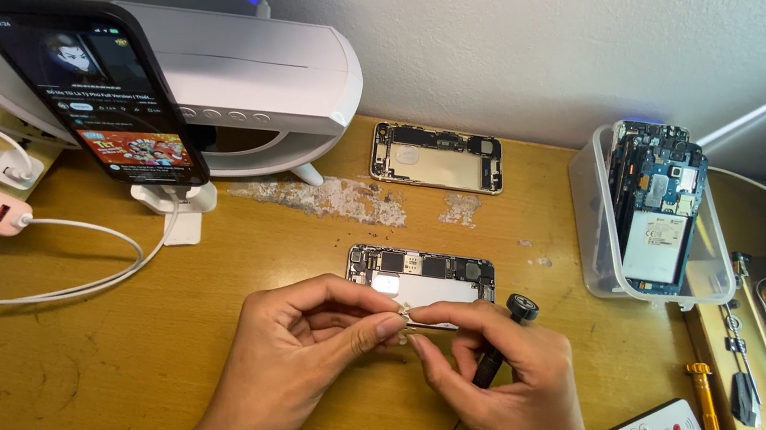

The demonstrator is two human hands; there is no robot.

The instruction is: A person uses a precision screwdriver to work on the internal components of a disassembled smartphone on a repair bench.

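Head view: the left hand (297, 349) pinches a tiny metal part (404, 311) at its fingertips, the right hand (510, 381) meeting it there while gripping a black screwdriver (497, 348), the opened phone (422, 277) just beyond both.

A black rectangular phone's lit screen (97, 97) leans at far left, showing dark and red-orange panels.

Tiny metal part (404, 311) pinched above opened phone (421, 277) (flat on desk)
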